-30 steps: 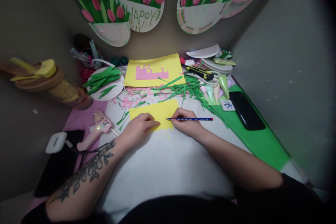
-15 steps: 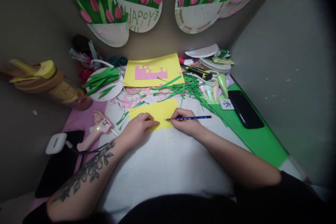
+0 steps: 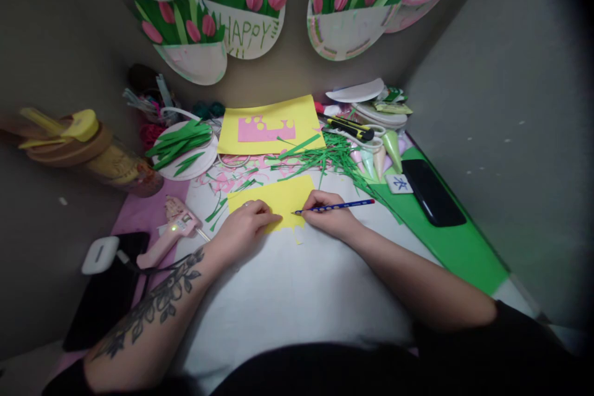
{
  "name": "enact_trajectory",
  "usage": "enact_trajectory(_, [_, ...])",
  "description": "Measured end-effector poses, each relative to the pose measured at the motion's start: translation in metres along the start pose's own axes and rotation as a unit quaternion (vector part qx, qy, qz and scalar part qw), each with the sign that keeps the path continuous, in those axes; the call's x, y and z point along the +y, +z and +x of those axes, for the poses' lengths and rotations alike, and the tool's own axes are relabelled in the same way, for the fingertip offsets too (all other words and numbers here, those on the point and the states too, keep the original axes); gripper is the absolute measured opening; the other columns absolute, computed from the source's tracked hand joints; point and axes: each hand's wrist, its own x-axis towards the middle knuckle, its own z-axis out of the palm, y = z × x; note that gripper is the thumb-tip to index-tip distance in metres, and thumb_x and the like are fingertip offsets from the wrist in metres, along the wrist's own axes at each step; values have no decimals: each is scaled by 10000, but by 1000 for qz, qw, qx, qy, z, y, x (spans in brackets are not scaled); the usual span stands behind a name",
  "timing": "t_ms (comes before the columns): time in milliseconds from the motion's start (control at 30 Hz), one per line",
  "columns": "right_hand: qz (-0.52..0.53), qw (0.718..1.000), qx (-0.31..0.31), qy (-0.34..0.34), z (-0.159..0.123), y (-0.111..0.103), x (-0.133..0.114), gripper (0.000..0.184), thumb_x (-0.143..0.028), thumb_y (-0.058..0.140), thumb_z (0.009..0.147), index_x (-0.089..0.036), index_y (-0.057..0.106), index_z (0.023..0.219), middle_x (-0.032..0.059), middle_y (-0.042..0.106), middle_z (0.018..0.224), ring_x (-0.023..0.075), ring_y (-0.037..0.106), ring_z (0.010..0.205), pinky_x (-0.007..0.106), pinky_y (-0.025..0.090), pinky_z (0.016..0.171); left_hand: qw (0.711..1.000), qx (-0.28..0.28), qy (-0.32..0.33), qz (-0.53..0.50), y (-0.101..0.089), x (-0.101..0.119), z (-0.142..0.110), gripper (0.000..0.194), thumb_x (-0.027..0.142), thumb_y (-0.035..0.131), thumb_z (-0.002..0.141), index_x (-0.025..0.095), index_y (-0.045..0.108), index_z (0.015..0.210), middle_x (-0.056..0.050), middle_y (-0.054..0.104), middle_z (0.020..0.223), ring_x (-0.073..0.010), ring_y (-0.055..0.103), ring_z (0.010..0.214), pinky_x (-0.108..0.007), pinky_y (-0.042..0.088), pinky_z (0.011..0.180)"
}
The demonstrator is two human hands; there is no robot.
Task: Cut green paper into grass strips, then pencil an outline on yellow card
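Yellow paper (image 3: 281,195) | left hand (image 3: 252,220) half-curled on it | right hand (image 3: 325,215) pinching pencil (image 3: 349,205), tail swung slightly forward (tip perhaps touching)

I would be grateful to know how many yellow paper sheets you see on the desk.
2: the near sheet lies under the left hand; the far sheet lies behind it, beneath the pink cut-out. Others may be hidden underneath.

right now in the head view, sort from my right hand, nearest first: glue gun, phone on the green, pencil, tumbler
1. Pencil, in the right hand
2. Phone, on the right
3. Glue gun, left side
4. Tumbler, far left
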Motion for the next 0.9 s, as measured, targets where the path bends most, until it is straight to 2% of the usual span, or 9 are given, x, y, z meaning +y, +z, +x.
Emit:
enact_trajectory(133, [18, 999, 32, 3, 0, 1, -2, 76, -182, 608, 652, -192, 540, 622, -41, 544, 579, 104, 456, 541, 216, 339, 498, 1000, 1, -1, -4, 0, 0, 0, 350, 90, 471, 871, 257, 672, 1103, -49, 584, 952, -174, 543, 884, -291, 432, 765])
enact_trajectory(367, [-19, 1000, 22, 1, 0, 2, -5, 65, -174, 590, 648, -191, 541, 610, -36, 539, 573, 110, 457, 546, 221, 339, 503, 1000, 5, 2, 5, 1, -1, 0, 356, 91, 465, 868, 267, 674, 1096, -43, 588, 944, -170, 546, 879, -286, 433, 758])
enact_trajectory(900, [-22, 1000, -4, -11, 0, 1, -2, 58, -148, 577, 648, -190, 560, 612, -32, 563, 589, 114, 488, 571, 217, 361, 520, 1000, 1, -1, 2, -1, 1, 0, 351, 98, 459, 873, 261, 678, 1094, -53, 591, 945, -176, 548, 876, -295, 440, 757])
